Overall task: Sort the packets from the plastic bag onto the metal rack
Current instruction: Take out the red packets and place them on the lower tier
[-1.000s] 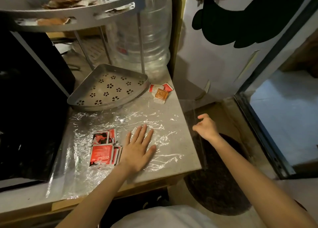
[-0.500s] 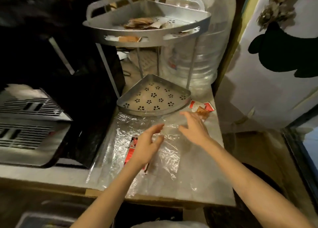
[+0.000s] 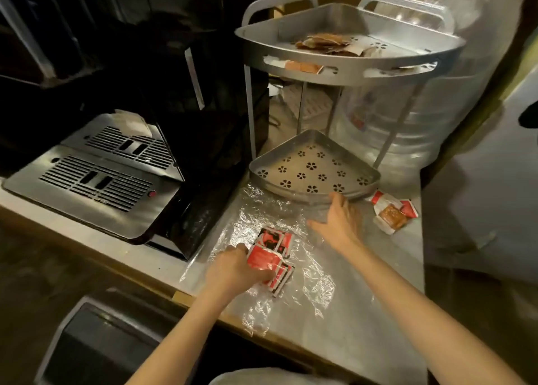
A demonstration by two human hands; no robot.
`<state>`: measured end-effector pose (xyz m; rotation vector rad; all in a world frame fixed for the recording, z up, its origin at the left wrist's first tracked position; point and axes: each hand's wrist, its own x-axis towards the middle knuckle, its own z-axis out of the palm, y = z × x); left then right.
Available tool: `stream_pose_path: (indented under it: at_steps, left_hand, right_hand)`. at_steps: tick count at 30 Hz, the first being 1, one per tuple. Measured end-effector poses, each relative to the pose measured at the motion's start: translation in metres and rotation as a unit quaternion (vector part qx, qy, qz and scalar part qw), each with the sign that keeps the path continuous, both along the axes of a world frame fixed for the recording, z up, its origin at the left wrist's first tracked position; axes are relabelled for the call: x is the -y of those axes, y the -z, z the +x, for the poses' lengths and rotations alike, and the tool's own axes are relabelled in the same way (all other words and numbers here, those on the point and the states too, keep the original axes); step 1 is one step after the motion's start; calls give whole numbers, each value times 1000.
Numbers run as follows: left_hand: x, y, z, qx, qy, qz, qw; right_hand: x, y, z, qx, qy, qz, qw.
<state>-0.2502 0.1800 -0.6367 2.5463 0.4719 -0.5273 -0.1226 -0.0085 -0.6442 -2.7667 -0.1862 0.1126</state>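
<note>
Red packets held at the plastic bag in front of the metal rack.

A stack of red packets (image 3: 269, 258) is gripped by the left hand (image 3: 237, 271), fingers curled round it, over the clear plastic bag (image 3: 291, 285) that is spread flat on the tabletop (image 3: 378, 312). The right hand (image 3: 339, 223) is laid on the far end of the bag with fingers relaxed and holding nothing, just beside the lower tray (image 3: 314, 166) of the metal rack (image 3: 346, 64). Brown packets (image 3: 323, 42) are seen in the upper tray. A few loose packets (image 3: 393, 211) lie on the tabletop to the right of the lower tray. A black coffee machine (image 3: 116, 163) stands to the left, and a large water bottle (image 3: 436, 93) behind the rack.
</note>
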Motion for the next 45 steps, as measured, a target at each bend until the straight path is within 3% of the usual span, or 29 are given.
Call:
stream_pose_path:
  at_steps: [7,13,16,19,23,25,29,33,37,40,45]
  left_hand:
    - [-1,1,9,-42,-2,9,999]
    - [8,-1,8,-38,-26,-19,999]
    - [12,-3,7,-23,-36,-21,999]
    - [14,-4,5,-7,-40,-33,999]
    - [8,-9,7,14,-68,-126,990]
    - [3,-18,10,31,-95,-215,971]
    - [-10,-35,20,86,-139,-361,918]
    - [-21,-40,36,91,-166,-482,855]
    - [-21,-40,50,75,-168,-583,791]
    - [-15,-41,57,54,-196,-645,737]
    - [-5,-33,63,65,-254,-676,689]
  right_hand:
    - [4,15,2,-41,-23,-63,997]
    - [9,20,9,-64,-48,-24,997]
    - [11,17,7,-45,-74,-5,996]
    - [14,8,1,2,-110,-47,993]
    - [18,-16,-1,23,-166,-30,985]
    - [22,-27,0,-16,-179,22,984]
    - [34,-50,4,-100,-80,206,970]
    - [41,-64,7,-246,3,359,900]
    - [43,-70,5,-389,-40,453,801]
    - [40,-72,4,-383,-33,432,816]
    - [35,-71,5,-309,-2,313,898]
